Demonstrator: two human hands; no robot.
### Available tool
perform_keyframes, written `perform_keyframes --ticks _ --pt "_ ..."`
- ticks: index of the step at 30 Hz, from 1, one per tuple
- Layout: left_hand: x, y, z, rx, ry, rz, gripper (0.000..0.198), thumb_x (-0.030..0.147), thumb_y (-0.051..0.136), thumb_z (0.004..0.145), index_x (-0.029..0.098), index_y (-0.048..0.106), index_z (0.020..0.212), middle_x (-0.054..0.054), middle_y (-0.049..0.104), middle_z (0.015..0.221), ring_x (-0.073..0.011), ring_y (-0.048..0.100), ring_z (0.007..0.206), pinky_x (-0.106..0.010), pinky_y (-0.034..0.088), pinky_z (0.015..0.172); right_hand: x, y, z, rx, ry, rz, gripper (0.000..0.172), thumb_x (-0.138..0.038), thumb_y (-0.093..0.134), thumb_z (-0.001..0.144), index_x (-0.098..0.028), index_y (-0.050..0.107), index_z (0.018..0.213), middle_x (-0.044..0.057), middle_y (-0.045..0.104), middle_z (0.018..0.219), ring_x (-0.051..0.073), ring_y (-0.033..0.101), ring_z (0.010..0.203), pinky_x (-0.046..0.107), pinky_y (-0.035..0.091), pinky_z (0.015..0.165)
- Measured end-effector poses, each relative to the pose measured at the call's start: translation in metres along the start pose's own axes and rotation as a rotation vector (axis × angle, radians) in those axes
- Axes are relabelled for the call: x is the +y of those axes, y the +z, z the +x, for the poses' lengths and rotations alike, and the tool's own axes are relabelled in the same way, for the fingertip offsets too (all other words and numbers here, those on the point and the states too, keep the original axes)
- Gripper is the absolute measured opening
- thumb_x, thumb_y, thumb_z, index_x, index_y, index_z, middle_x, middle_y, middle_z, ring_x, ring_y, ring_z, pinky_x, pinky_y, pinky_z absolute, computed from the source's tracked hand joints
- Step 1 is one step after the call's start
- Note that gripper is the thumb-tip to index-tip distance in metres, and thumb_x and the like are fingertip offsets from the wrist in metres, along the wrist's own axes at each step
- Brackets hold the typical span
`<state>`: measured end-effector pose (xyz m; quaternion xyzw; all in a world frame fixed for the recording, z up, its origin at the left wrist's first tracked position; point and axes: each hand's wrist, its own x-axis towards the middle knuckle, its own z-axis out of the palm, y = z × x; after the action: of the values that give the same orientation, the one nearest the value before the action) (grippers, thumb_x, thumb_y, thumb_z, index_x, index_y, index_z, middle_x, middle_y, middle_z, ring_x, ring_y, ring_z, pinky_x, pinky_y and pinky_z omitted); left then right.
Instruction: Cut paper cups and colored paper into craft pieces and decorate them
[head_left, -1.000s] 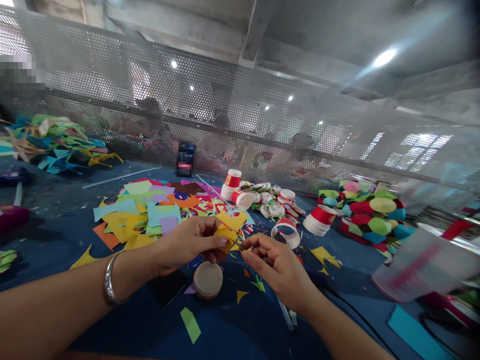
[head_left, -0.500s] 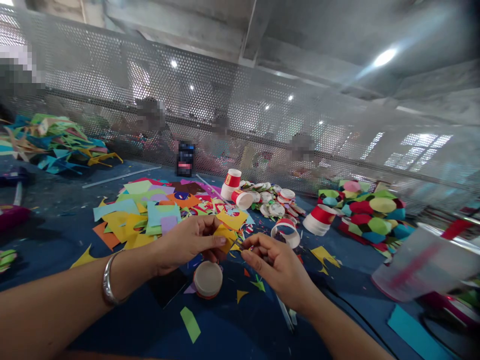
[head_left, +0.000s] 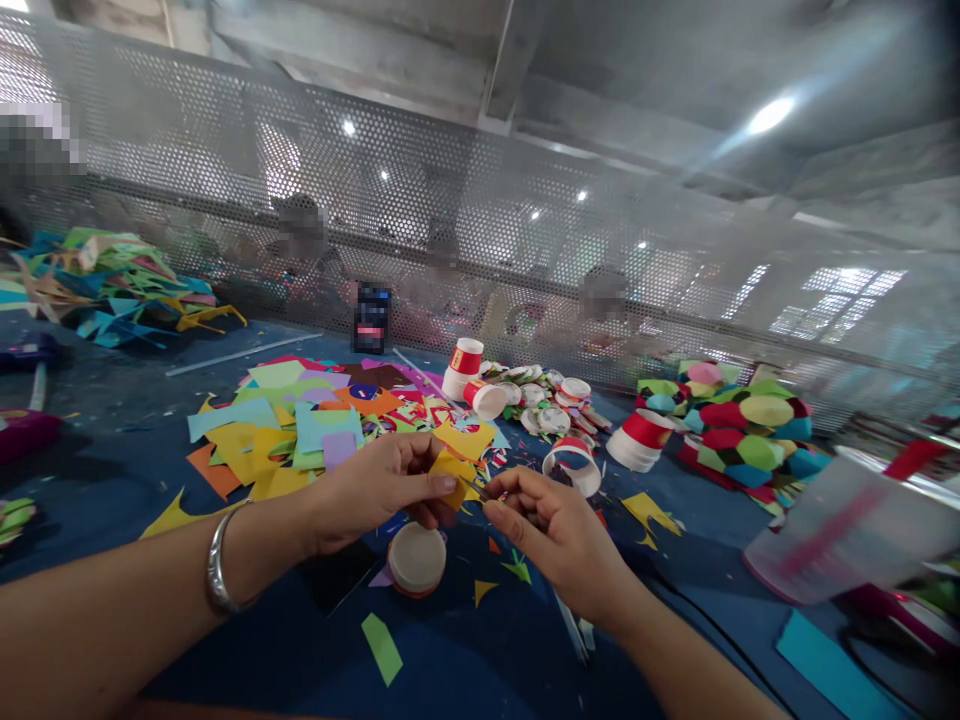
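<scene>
Pinched between the thumb and fingers of my left hand (head_left: 397, 482) is a small piece of yellow paper (head_left: 451, 466). My right hand (head_left: 555, 535) is closed around small scissors (head_left: 475, 488), whose thin blades meet the paper's right edge; their handles are hidden in my fingers. Below my left hand a cut paper cup piece (head_left: 417, 560) stands on the blue table, its round pale face up. Yellow and green paper scraps lie around it, among them a green strip (head_left: 382, 648).
Coloured paper sheets (head_left: 247, 450) are heaped behind my left hand. Beyond my right hand are a cut cup ring (head_left: 573, 466), red-and-white paper cups (head_left: 641, 440) and colourful decorated pieces (head_left: 750, 430). A translucent plastic cup (head_left: 817, 530) stands at right; a perforated metal screen (head_left: 450, 190) rises behind the table.
The yellow paper has turned slightly in my left hand, and the scissors' blades are angled a little differently against it. Both hands stay almost in place.
</scene>
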<state>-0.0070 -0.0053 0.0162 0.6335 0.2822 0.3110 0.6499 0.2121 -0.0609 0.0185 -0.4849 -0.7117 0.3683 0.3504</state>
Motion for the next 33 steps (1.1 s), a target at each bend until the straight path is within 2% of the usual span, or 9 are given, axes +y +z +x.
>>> perform_keyframes --ticks 10,20,33 --pt "-0.0034 -0.0032 0.0000 -0.007 0.005 -0.001 0.022 0.035 0.069 0.085 0.018 0.057 0.089 -0.001 0.072 0.076 -0.0148 0.070 0.073 -0.026 0.051 0.065 -0.0005 0.0004 0.0000 -0.004 -0.003 -0.001 0.027 -0.044 0.059 0.093 -0.017 0.059 0.098 -0.005 0.045 0.065 0.010 0.043 0.058 0.023 0.040 0.054" --pt "-0.0030 -0.0026 0.0012 0.021 0.005 -0.026 0.018 0.030 0.069 0.085 0.017 0.058 0.091 -0.001 0.072 0.081 -0.0146 0.070 0.074 -0.024 0.050 0.062 -0.0011 -0.0002 -0.0008 -0.023 0.001 0.009 0.028 -0.044 0.060 0.093 -0.017 0.058 0.101 -0.004 0.049 0.068 0.011 0.047 0.060 0.023 0.038 0.054" --pt "-0.0018 -0.0022 -0.0004 -0.015 0.009 -0.026 0.019 0.032 0.070 0.084 0.018 0.058 0.091 0.001 0.070 0.080 -0.0141 0.070 0.074 -0.025 0.050 0.064 0.0003 0.0001 0.0000 -0.021 -0.019 -0.048 0.027 -0.044 0.057 0.094 -0.018 0.059 0.098 -0.005 0.047 0.065 0.012 0.045 0.058 0.025 0.036 0.054"
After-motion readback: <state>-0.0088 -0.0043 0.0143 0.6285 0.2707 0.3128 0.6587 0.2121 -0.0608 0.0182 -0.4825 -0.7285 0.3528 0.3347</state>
